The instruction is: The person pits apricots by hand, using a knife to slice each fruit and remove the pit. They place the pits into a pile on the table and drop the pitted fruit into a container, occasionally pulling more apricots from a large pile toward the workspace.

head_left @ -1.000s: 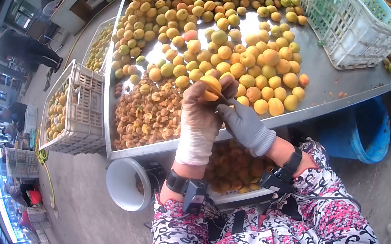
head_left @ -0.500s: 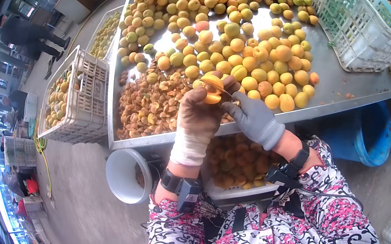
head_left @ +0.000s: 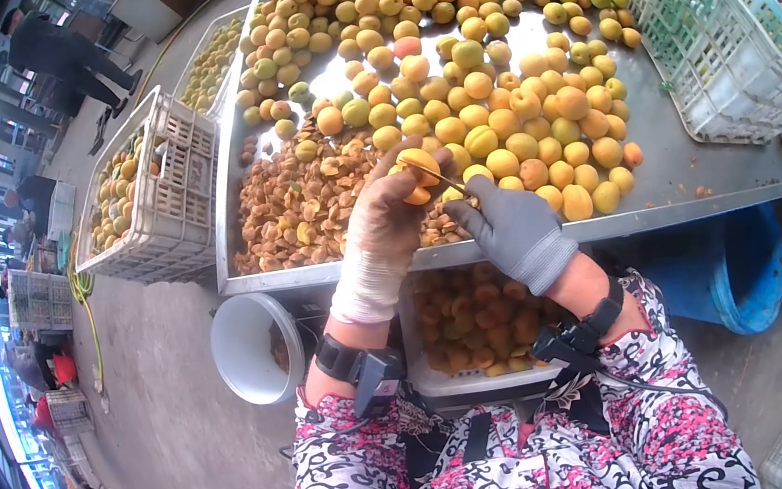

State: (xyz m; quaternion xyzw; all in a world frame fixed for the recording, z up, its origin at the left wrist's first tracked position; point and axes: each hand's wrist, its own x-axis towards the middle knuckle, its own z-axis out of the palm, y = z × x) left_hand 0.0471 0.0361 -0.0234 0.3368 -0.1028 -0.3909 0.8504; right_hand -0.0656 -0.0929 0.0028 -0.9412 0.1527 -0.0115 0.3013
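My left hand (head_left: 382,226), in a brown-stained glove with a white cuff, is closed around a cut-open apricot (head_left: 419,165). Orange flesh shows between its parted halves. My right hand (head_left: 518,234), in a grey glove, pinches a thin, narrow tool (head_left: 449,183) that looks like a small knife, its far end at the apricot. Both hands are over the front edge of a metal table (head_left: 646,110). Beyond them lie many whole apricots (head_left: 535,127). A heap of brown apricot pits (head_left: 290,211) spreads just left of my left hand.
Below the table edge sits a white crate (head_left: 493,383) of apricot pieces, flanked by a white bucket (head_left: 239,363) and a blue barrel (head_left: 755,281). A plastic crate (head_left: 710,45) stands on the table's right; another crate (head_left: 184,179) of apricots is at left. A person (head_left: 59,53) stands far back.
My right hand has drawn slightly to the right and down, with more of the tool showing. My left hand has shifted a little left, still holding the apricot.
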